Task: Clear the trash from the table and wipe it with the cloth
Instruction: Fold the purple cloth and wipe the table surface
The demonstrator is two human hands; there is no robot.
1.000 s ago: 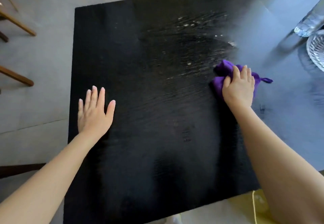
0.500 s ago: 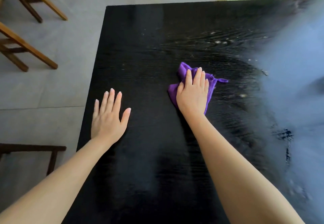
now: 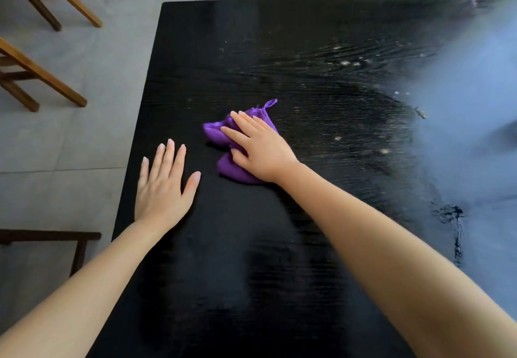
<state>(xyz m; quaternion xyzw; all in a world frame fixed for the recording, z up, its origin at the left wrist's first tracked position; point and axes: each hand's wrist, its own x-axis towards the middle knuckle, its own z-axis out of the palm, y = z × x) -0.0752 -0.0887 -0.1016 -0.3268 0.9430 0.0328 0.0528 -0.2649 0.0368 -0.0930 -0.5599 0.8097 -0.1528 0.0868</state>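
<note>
the left hand (image 3: 163,187) lies flat and relaxed on the black table (image 3: 251,35), likely as a brace. just right of it, the right hand (image 3: 258,149) presses straight fingers onto the bunched purple cloth (image 3: 214,132), not clutching it, so the palm drives the wipe. a second ago the cloth was well to the right of the left hand, and it has since swept in beside it, leaving pale specks (image 3: 349,63) farther right.

Bare left hand (image 3: 162,187), right hand (image 3: 261,149), forearms (image 3: 391,245)
</note>
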